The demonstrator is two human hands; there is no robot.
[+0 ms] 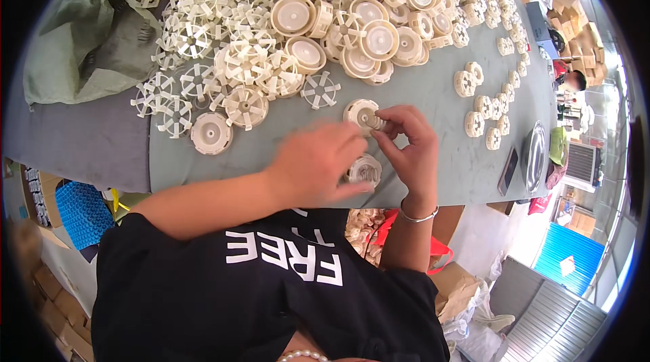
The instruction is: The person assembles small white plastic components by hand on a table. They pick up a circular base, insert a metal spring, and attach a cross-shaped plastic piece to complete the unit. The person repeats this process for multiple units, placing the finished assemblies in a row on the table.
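Note:
My right hand is closed in a pinch, thumb against index finger, on a small ringed piece that looks like a coil spring. That piece is at the right side of a round cream plastic housing on the table. My left hand is smeared by motion, thumb pointing right, and its fingers cannot be read. Just beyond its thumb is a second round part, partly covered by the hand. Left of my hands lie another round housing and one topped with a spoked ring.
Piles of spoked rings and round housings fill the table's far side. A green sack stands at the left. Toward the right are small assembled parts, a phone and a clear round dish by the edge.

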